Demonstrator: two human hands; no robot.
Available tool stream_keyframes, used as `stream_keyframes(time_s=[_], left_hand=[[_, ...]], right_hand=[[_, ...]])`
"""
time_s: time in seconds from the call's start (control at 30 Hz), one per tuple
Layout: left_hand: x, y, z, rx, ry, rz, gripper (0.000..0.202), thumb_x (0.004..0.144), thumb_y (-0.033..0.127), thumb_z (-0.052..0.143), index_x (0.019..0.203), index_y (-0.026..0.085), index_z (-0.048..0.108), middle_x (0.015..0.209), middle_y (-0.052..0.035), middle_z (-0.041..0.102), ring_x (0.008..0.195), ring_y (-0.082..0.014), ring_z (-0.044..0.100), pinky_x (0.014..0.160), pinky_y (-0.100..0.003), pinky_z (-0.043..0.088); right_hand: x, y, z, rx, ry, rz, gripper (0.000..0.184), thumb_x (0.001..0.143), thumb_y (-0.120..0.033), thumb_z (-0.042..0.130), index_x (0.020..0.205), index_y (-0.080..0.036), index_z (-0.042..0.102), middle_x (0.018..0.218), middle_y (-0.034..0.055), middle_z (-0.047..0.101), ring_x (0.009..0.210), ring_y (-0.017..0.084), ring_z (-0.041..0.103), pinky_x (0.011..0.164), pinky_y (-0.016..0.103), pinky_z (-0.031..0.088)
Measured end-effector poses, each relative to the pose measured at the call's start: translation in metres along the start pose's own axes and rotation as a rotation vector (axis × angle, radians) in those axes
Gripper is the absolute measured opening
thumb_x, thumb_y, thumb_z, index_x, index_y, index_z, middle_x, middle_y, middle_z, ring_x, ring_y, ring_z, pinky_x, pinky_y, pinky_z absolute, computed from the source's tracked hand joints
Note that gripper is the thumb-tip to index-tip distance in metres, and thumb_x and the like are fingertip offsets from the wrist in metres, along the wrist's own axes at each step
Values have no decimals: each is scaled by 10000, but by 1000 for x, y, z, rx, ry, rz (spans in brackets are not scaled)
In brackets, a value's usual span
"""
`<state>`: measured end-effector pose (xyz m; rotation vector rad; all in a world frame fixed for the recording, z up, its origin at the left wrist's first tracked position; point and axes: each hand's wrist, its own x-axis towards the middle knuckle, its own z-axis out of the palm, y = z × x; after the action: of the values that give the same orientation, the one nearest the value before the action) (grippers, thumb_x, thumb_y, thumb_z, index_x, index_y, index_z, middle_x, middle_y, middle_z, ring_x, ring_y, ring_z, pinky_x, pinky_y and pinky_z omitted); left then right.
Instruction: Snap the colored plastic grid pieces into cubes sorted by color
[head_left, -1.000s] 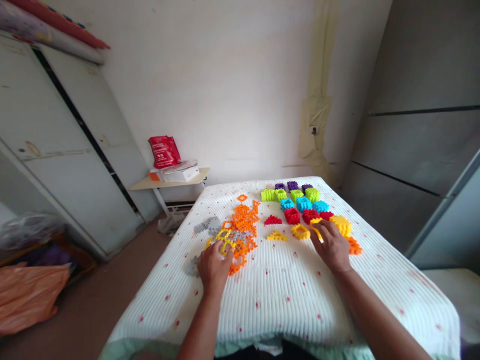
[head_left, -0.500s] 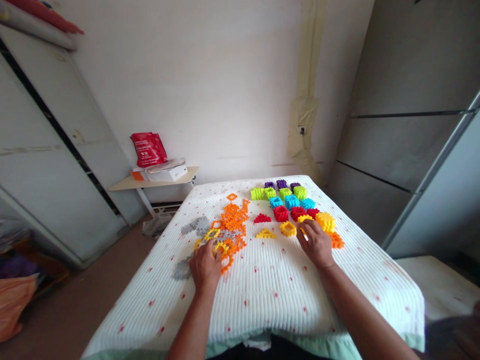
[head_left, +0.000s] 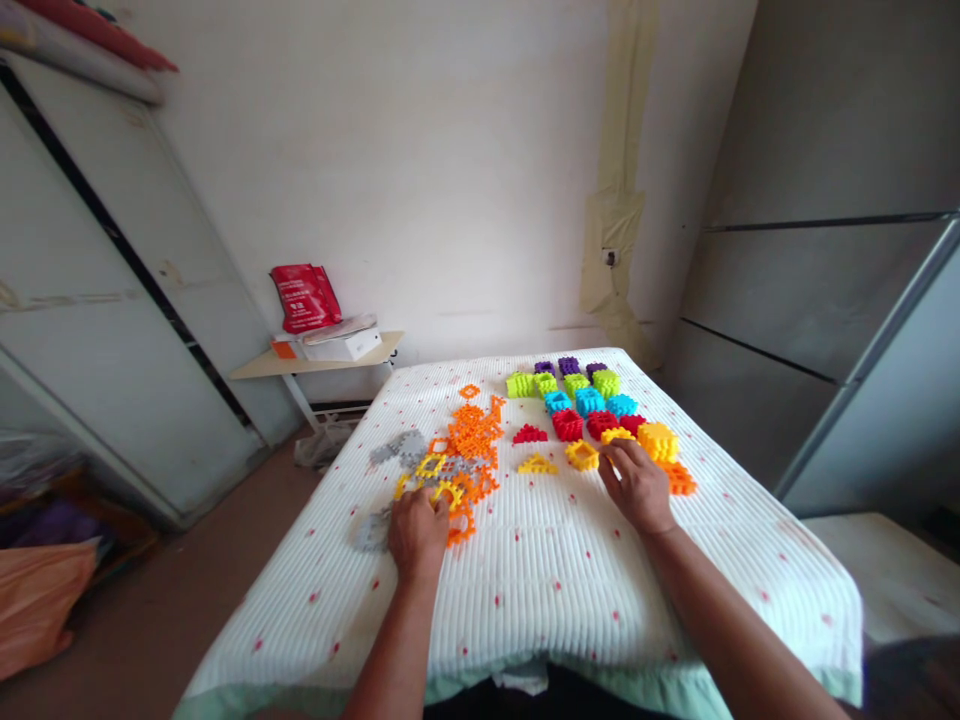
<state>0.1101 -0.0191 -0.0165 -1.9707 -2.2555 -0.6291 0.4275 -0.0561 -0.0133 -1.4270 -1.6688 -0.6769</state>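
Note:
My left hand point(head_left: 417, 531) rests closed on the near edge of a loose pile of orange, yellow and grey flat plastic pieces point(head_left: 471, 448); its fingertips pinch a yellow piece point(head_left: 448, 493). My right hand point(head_left: 637, 485) lies knuckles up beside a yellow block point(head_left: 657, 440), its fingers curled on a small yellow piece point(head_left: 615, 436). A flat yellow square point(head_left: 581, 455) and a yellow triangle point(head_left: 537, 464) lie just left of that hand. Behind stand rows of red point(head_left: 568, 424), blue point(head_left: 589, 401), green point(head_left: 519, 384) and purple point(head_left: 568, 365) blocks.
Everything lies on a white ribbed cloth with red dots point(head_left: 540, 560) over a table. An orange block point(head_left: 679, 478) sits right of my right hand. A small side table point(head_left: 315, 361) with a red bag point(head_left: 304, 297) and boxes stands at the back left wall. Cabinets flank both sides.
The view has swung a little. My right hand stays by the yellow blocks with a yellow piece at its fingertips; my left hand has drawn slightly nearer at the pile's edge.

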Motion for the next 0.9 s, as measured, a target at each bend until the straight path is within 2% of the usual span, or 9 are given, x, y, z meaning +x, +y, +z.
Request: stream_keyframes(time_s=[0.1,0.3,0.43,0.53,0.63,0.7,0.8,0.9], left_hand=[[-1,-1,1,-105,65,-25,234,778,267,472,912,174,640,905,-92,662,837,-227,590,694,-298,422],[-5,-5,6,-390,375,94,175,780,287,502,833,184,633,784,-51,649,734,-176,574,722,-280,432],[-13,12,7,-496,426,163,197,792,328,510,804,186,646,730,-43,637,688,-157,563,704,-259,433],[-21,37,6,-478,291,189,177,792,315,517,796,208,659,768,-34,663,734,-150,586,721,-241,425],[-29,65,5,-351,18,217,157,784,280,523,790,224,670,789,-19,683,747,-147,601,695,-236,409],[-31,80,6,-251,-124,233,172,788,278,513,803,227,676,811,-23,691,758,-151,609,670,-239,398],[-29,93,7,-171,-240,233,204,802,304,491,833,233,679,836,-30,698,779,-154,617,647,-240,387],[-26,96,9,-159,-285,231,231,812,342,473,842,239,677,847,-29,700,784,-161,621,630,-247,381]], right_hand=[[-1,1,1,11,-11,3,174,869,-210,453,860,-172,623,872,62,626,810,141,584,680,226,452],[1,-4,-1,42,-13,-23,168,871,-203,457,843,-158,616,855,68,625,775,140,590,667,230,462],[-2,-22,-1,160,-57,-55,161,874,-189,440,875,-164,600,887,78,620,807,152,590,710,255,479],[-7,-42,1,285,-119,-81,163,873,-202,446,957,-173,583,937,85,611,865,155,587,758,266,487],[-12,-58,2,374,-234,-125,193,864,-249,468,1012,-183,574,991,89,602,928,168,574,806,288,485],[-13,-63,2,390,-337,-132,235,849,-316,492,1019,-182,582,1023,94,597,949,186,566,824,311,481],[-13,-63,4,373,-489,-91,359,810,-443,525,1032,-168,587,1045,104,591,956,209,560,828,329,474],[-13,-62,5,324,-611,-70,437,783,-499,535,1059,-162,575,1025,99,588,941,212,551,808,324,464]])
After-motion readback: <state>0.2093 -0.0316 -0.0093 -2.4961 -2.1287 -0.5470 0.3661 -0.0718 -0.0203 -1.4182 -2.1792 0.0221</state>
